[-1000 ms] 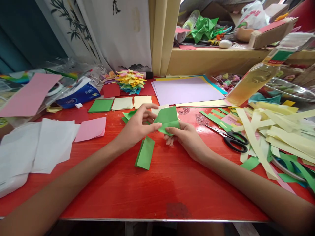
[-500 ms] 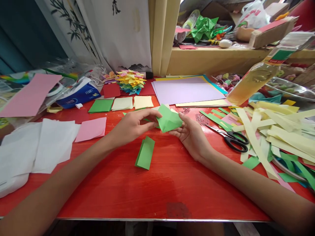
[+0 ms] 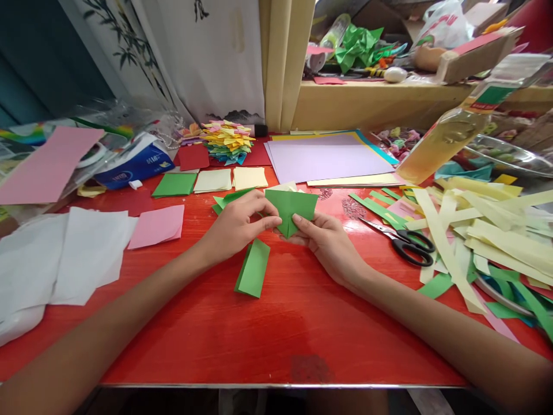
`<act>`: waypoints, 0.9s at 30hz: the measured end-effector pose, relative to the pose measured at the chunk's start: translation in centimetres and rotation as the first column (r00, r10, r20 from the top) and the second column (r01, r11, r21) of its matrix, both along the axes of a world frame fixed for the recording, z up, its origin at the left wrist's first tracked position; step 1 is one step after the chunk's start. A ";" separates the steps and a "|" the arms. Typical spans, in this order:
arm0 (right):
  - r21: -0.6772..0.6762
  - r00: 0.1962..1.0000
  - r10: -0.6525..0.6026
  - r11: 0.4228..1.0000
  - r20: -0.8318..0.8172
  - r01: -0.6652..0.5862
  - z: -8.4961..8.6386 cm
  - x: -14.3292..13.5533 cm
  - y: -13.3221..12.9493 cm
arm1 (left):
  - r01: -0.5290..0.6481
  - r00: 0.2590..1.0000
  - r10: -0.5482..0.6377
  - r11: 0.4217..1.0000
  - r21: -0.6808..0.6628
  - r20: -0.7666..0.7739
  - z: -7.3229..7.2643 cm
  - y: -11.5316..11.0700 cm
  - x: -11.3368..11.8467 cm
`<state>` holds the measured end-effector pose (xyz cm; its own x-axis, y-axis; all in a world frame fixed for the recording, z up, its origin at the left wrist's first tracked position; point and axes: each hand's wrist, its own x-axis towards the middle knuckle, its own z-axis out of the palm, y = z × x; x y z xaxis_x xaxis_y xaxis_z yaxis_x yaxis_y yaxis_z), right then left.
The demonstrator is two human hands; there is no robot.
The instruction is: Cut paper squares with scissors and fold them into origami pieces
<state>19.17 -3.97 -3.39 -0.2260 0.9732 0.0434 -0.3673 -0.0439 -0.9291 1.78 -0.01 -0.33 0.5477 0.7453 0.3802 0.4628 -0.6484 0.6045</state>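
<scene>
Between my two hands, a little above the red table, is a folded green paper with a wide straight top edge and a pointed lower end. My left hand pinches its left side between thumb and fingers. On the lower right, the thumb of my right hand presses on the paper, with the fingers behind it. Just below my left hand lies a green paper folded lengthwise and slightly sprung open. More green folded paper shows behind my left hand, partly hidden.
Black-handled scissors lie right of my right hand, beside a heap of paper strips. A leaning bottle stands behind them. Purple sheets and small green and cream squares lie at the back. Pink paper and white tissues lie left.
The green paper has turned between my hands: it showed a tilted, creased face and now shows a flat top edge with the point downward. My right thumb has shifted onto its front.
</scene>
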 end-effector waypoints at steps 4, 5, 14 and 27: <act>0.017 1.000 0.029 0.999 -0.010 -0.029 0.0 0.0 0.0 | -0.021 1.000 0.020 0.999 -0.033 -0.016 0.0 -0.2 0.2; 0.023 1.000 0.030 0.999 -0.008 -0.030 0.0 0.0 0.0 | -0.028 0.999 0.027 0.999 -0.027 -0.018 0.0 -0.3 0.2; 0.031 0.999 0.025 0.999 0.021 -0.026 0.0 0.0 0.0 | -0.061 0.996 0.062 0.998 0.032 -0.057 0.0 -0.8 0.5; 0.017 0.999 0.014 1.000 0.031 -0.014 0.2 -0.1 0.0 | -0.061 0.998 0.060 0.998 -0.007 -0.032 -0.1 -1.2 0.8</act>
